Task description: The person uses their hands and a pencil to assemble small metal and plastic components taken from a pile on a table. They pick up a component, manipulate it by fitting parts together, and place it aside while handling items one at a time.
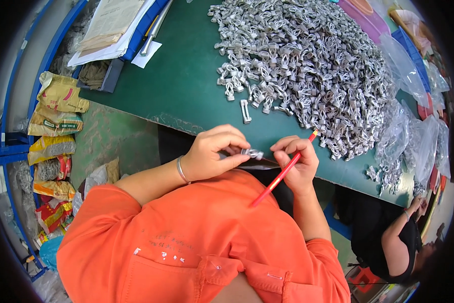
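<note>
My left hand (219, 151) is closed, its thumb and fingertips pinching a small grey metal looped piece (253, 153) at the near edge of the table. Just to the right, my right hand (300, 161) grips a slim red pencil (280, 178). The pencil slants, with its yellowish tip up toward the heap and its other end down over my orange shirt. The fingertips of both hands are close together but apart. Beyond them, a large heap of similar grey metal looped pieces (307, 65) covers the table. A single long piece (245, 111) lies apart from it.
The green table (186, 65) bears a blue tray with papers (113, 25) at far left and clear plastic bags (393, 131) at right. Yellow sacks (60, 93) stand on a blue-framed rack at left. Another person (388, 237) sits at lower right.
</note>
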A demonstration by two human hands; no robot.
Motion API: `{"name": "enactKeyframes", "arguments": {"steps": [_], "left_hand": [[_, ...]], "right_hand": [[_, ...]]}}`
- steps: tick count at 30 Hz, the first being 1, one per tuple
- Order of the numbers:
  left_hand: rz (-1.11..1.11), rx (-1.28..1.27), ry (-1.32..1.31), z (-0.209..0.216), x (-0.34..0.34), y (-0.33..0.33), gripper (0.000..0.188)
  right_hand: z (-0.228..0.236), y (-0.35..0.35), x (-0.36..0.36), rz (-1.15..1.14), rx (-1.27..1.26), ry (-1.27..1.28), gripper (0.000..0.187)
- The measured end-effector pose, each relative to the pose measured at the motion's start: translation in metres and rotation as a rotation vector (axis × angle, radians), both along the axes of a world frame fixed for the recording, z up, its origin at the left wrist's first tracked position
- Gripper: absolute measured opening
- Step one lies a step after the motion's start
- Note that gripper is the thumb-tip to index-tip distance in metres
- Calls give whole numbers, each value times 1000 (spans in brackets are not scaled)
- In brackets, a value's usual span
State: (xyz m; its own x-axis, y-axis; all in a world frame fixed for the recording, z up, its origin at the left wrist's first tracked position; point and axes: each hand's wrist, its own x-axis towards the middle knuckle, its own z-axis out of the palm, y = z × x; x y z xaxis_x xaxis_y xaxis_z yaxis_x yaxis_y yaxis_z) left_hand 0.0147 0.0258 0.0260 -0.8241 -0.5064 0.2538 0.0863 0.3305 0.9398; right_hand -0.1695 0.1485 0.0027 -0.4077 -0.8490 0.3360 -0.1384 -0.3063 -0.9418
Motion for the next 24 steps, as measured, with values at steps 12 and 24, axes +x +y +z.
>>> {"name": "enactKeyframes", "arguments": {"steps": [12, 24], "left_hand": [[13, 103, -243, -9, 2, 4, 14], [44, 802, -130, -6, -18, 1, 20]], "right_hand": [[-7, -48, -31, -283, 39, 905, 25], [5, -20, 9, 10, 16, 92, 21]]}}
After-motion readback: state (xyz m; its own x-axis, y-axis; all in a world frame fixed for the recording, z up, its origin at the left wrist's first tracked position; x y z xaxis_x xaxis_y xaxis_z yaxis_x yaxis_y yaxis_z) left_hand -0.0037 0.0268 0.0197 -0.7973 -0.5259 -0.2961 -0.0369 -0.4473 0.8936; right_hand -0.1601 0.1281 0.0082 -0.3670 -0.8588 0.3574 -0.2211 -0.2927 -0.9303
